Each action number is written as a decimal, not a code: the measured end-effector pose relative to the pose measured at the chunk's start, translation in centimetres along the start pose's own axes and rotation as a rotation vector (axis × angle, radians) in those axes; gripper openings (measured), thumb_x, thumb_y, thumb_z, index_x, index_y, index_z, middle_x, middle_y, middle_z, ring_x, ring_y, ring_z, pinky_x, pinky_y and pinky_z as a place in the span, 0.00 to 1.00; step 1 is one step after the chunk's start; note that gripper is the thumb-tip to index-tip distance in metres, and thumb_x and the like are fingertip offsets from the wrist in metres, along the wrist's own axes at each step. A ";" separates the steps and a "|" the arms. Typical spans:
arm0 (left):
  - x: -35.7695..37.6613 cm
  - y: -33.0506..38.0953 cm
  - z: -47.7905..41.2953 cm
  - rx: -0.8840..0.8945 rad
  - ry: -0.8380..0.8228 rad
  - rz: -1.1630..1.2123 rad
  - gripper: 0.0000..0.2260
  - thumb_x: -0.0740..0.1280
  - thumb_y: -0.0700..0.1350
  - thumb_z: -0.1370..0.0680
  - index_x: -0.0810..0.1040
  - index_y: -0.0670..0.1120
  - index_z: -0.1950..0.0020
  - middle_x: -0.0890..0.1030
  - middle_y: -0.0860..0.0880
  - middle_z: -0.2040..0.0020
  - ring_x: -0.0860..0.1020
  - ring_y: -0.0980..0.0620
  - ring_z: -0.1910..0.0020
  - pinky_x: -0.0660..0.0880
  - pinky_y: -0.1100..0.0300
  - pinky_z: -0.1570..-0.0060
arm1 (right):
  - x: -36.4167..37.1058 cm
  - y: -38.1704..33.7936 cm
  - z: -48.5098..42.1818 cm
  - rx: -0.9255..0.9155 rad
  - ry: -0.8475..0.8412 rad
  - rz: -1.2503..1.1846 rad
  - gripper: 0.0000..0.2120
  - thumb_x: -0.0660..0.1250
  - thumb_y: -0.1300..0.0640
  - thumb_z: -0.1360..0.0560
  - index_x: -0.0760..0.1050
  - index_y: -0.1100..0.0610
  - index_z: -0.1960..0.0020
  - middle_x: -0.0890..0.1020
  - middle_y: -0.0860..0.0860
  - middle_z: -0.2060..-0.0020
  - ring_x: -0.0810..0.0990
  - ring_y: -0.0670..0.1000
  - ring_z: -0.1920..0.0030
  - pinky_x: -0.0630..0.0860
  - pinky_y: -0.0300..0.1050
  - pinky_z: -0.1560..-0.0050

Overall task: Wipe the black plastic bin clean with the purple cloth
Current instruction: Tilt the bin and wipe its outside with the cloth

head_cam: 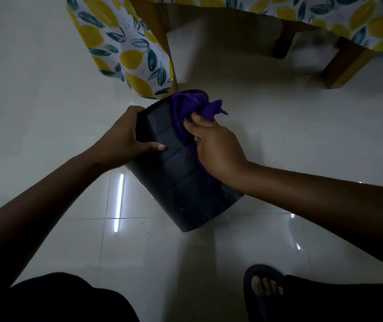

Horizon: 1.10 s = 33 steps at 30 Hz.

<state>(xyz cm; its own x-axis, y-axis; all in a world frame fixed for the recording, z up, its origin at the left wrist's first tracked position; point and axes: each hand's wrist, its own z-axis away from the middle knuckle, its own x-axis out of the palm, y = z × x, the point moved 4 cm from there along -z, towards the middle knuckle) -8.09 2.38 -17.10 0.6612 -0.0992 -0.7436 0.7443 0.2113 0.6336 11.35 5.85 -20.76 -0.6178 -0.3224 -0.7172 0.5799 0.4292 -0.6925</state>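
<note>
Glossy white tile floor point(255, 126), dim light, strip-lamp glare on tiles. Desk behind, draped in lemon-print cloth point(125, 49) hanging to the floor at left; wooden legs point(344, 66) showing right. Black bin point(179, 177) tilted on the floor, mouth toward the desk, base toward the viewer, rim just beside the hanging cloth. Left hand point(125, 135): grip clamped on the bin's rim edge, thumb flat on the side wall. Right hand point(216, 147): grip closed on a bunched purple cloth point(186, 108), pressed against the bin's upper side; cloth covers part of the rim. Sandalled foot point(265, 289) low right, clear of the bin.
</note>
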 end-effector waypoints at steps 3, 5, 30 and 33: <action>0.1 0.5 -0.4 -0.006 0.080 -0.050 0.34 0.78 0.51 0.32 0.66 0.45 0.32 0.69 0.53 0.42 0.69 0.55 0.45 0.67 0.67 0.56 | -0.4 0.4 -1.0 0.011 -0.029 0.012 0.24 0.60 0.67 0.24 0.67 0.52 0.30 0.66 0.54 0.28 0.62 0.58 0.27 0.59 0.50 0.27; 0.0 0.5 -0.6 -0.024 0.098 -0.032 0.32 0.79 0.50 0.33 0.68 0.45 0.35 0.71 0.53 0.43 0.70 0.54 0.46 0.66 0.70 0.59 | -1.0 0.7 -1.5 0.039 -0.015 -0.040 0.23 0.59 0.66 0.24 0.67 0.52 0.31 0.66 0.54 0.28 0.63 0.54 0.27 0.55 0.40 0.27; 0.2 -2.4 -2.4 -0.083 0.076 0.384 0.16 0.78 0.46 0.31 0.71 0.51 0.53 0.80 0.51 0.55 0.78 0.58 0.59 0.74 0.65 0.66 | -2.9 4.7 -4.2 0.131 -0.001 -0.121 0.22 0.57 0.67 0.24 0.70 0.52 0.32 0.66 0.51 0.28 0.64 0.49 0.29 0.53 0.31 0.32; 0.1 -3.0 -1.8 -0.099 0.079 0.407 0.19 0.79 0.53 0.36 0.72 0.53 0.54 0.81 0.50 0.55 0.80 0.51 0.56 0.77 0.55 0.62 | -3.4 7.3 -3.5 0.381 -0.083 -0.286 0.20 0.58 0.65 0.24 0.74 0.52 0.35 0.75 0.51 0.35 0.72 0.51 0.33 0.63 0.38 0.31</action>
<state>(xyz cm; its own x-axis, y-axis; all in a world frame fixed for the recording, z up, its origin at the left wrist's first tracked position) -10.46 3.50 -19.48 0.8871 0.0858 -0.4535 0.4087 0.3105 0.8582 15.85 13.03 -23.13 -0.7452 -0.4556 -0.4869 0.5559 -0.0212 -0.8310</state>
